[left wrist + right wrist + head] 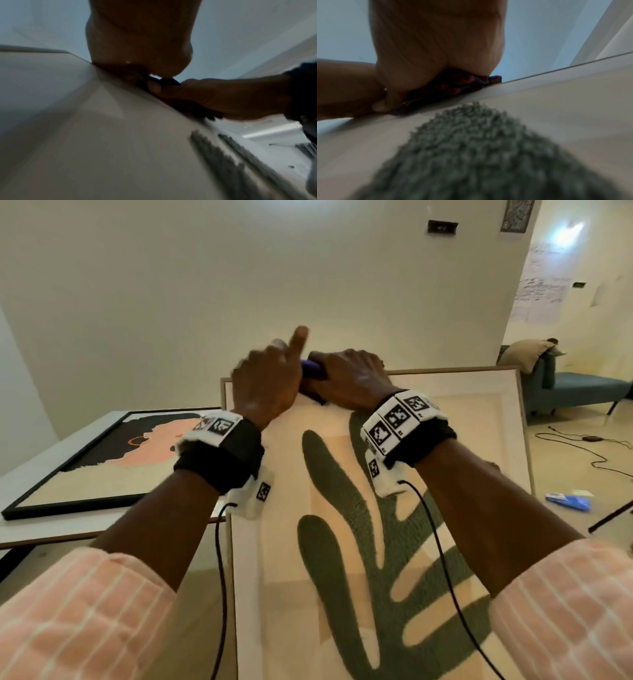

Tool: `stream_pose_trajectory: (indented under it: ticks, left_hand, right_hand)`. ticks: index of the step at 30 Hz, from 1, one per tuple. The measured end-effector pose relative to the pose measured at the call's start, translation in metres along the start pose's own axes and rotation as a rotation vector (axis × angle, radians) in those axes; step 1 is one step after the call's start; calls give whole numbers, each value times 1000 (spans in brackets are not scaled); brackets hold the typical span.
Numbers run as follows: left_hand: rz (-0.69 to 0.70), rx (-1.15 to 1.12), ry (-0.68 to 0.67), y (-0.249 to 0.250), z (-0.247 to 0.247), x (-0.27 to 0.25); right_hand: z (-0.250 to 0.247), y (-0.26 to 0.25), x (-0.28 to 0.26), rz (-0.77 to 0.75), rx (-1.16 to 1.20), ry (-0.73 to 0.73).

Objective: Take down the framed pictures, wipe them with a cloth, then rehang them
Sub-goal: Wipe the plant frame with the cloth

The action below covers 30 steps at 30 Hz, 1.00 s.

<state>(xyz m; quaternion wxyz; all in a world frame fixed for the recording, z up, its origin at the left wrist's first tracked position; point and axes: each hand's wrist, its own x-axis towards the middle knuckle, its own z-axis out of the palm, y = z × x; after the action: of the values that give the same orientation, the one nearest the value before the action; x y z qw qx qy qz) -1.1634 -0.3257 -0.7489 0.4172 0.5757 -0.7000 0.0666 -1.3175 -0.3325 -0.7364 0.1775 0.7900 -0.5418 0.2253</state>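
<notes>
A large light-wood framed picture [479, 370] with a green leaf motif [376, 542] stands tilted in front of me, off the wall. My right hand [352, 378] curls over its top edge and holds a dark blue, red-patterned cloth [312, 368] against it; the cloth [453, 86] bunches under the palm. My left hand [265, 385] sits just beside it near the top left corner, fingers curled over the top edge and index finger raised. Its fingertips are hidden behind the frame. In the left wrist view the right thumb [154, 88] pins the cloth [169, 81].
A second picture in a black frame [102, 460] lies flat on a white table [51, 529] to the left. A dark wall bracket [442, 227] sits high on the wall ahead. A blue sofa [575, 388], floor cables [582, 440] and a blue packet [568, 501] are on the right.
</notes>
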Motion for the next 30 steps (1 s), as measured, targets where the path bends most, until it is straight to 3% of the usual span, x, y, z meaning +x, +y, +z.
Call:
stream_pose_trajectory:
  ticks: [2,3,7,12,16,19,22,26,30]
  left_hand:
    - [-20,24,-191,9,4,10]
    - [-18,38,-223,11,7,12]
    - [25,83,-224,22,18,8]
    - [6,118,-210,12,17,8]
    - [-40,234,-223,3,11,10]
    - [18,208,-309,25,25,14]
    - [104,201,-268,36,33,8]
    - [171,271,-195,38,36,-1]
    - [193,303,-169,51,40,-5]
  right_hand:
    - [-4,15,-5,0,1,-21]
    - [-6,27,-9,22,8,-25]
    - [-7,49,-18,132,25,-7]
    - [-7,47,-20,69,16,15]
    - [-10,82,-35,209,-53,69]
    - [8,65,-32,124,-130,106]
    - [10,71,-36,27,-141,165]
    - [-9,116,-60,203,-130,200]
    - [9,92,-51,66,-220,245]
